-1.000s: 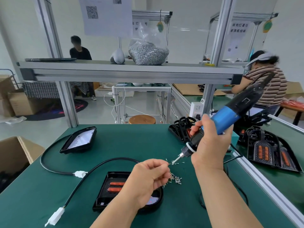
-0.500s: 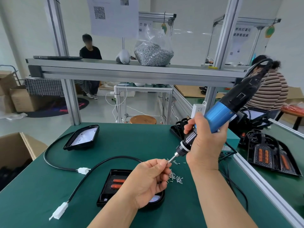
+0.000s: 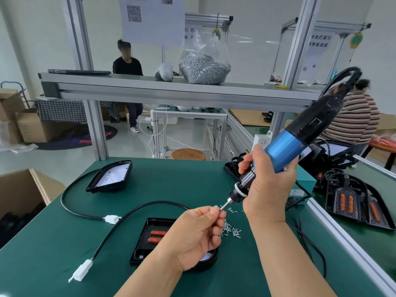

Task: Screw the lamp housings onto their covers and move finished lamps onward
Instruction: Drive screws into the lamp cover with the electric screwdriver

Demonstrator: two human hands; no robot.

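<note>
My right hand (image 3: 267,189) grips a blue and black electric screwdriver (image 3: 285,146), tilted with its bit pointing down-left. My left hand (image 3: 197,232) pinches a small screw at the bit's tip (image 3: 221,209). Under my left wrist lies a black lamp housing (image 3: 150,239) with two orange elements, partly hidden by the hand. Its black cable (image 3: 128,215) ends in a white connector (image 3: 82,272). Loose screws (image 3: 232,229) lie on the green table just right of the housing. A second lamp (image 3: 110,176) rests at the far left with its own cable and connector (image 3: 111,219).
A cardboard box (image 3: 25,189) stands off the table's left edge. More black lamp parts (image 3: 355,202) lie on the neighbouring bench at right, behind an aluminium rail (image 3: 347,247). A bag of screws (image 3: 203,67) sits on the overhead shelf. Two people sit in the background.
My left hand rose from the screw pile to the driver bit, and the screwdriver came slightly toward it. The view shifted a little.
</note>
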